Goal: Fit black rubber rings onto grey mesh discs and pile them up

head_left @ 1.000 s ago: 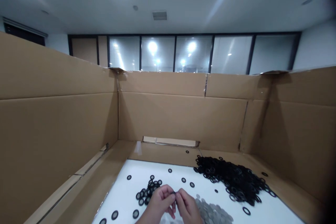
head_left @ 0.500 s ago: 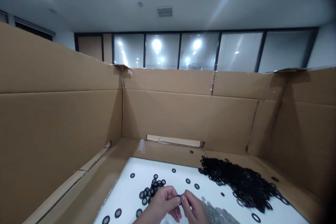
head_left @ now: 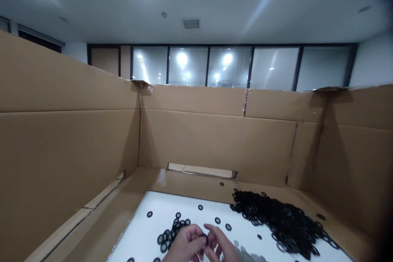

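Note:
My left hand [head_left: 186, 244] pinches a small black ring [head_left: 205, 237] between thumb and fingertips, just above the white board [head_left: 135, 233]. Close against it on the right is my right hand [head_left: 221, 245], its index finger stretched out past the ring and its fingers apart. Whether its thumb touches the ring I cannot make out. Left of my hands lies a cluster of black rings with grey centres [head_left: 165, 237], partly hidden by my left hand. Thin grey translucent discs [head_left: 248, 255] lie scattered by my right hand, cut off by the lower edge.
A large heap of black rings [head_left: 276, 221] covers the board's right side and spills onto the cardboard. Single grey-centred rings [head_left: 217, 220] lie about the board. Tall cardboard walls [head_left: 196, 135] enclose the left, back and right.
My right index finger has lifted and straightened away from the pinch at the ring. My left hand keeps hold of it. The view has tilted up slightly, so the board sits lower.

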Demonstrator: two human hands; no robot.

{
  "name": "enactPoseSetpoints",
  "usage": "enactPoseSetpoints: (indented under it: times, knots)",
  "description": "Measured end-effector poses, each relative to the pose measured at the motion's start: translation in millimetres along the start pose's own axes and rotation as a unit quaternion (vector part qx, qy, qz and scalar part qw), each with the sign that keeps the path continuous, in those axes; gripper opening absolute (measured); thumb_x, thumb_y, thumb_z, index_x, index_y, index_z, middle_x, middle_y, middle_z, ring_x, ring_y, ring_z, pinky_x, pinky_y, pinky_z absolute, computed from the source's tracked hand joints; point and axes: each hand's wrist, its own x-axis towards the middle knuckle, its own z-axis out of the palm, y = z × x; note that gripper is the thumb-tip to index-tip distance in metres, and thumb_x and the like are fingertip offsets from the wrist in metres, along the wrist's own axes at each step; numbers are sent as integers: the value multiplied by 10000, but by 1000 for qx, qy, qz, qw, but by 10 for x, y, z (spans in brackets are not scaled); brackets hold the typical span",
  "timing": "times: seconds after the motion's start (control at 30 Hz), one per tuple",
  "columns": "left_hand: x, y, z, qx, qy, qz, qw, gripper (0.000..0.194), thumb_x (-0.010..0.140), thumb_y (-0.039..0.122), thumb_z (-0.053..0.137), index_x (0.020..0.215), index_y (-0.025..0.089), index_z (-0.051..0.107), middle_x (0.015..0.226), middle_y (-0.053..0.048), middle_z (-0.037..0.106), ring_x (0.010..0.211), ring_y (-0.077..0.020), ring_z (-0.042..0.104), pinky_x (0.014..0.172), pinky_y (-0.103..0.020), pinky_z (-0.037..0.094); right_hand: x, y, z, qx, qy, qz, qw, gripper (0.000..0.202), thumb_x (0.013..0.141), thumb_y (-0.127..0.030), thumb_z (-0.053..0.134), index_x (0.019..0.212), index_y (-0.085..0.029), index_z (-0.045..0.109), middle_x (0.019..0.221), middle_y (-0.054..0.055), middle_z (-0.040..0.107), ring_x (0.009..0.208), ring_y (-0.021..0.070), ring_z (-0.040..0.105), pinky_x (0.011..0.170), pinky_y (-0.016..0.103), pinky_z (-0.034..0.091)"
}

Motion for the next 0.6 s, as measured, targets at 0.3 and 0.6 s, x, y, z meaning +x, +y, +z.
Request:
enactPoseSetpoints:
  times: [0.3,0.6]
  knots:
    - [-42,-17,27,-20,-14,3,1000,425,661,505,758,696,173,495,467,43,517,356,-59,398,356,-182,290,20,-128,-105,-73,-47,-67,994,158,904,-271,550,1044,-246,621,857,26,570,682,156,584,589,243,485]
    - [-167,144,112,-39,5,-22,999,359,670,457,740,694,163,535,475,46,497,388,-66,387,388,-192,284,24,-297,-158,-41,-79,-45,995,224,910,-219,535,1130,-247,570,1020,55,572,822,168,613,631,243,509]
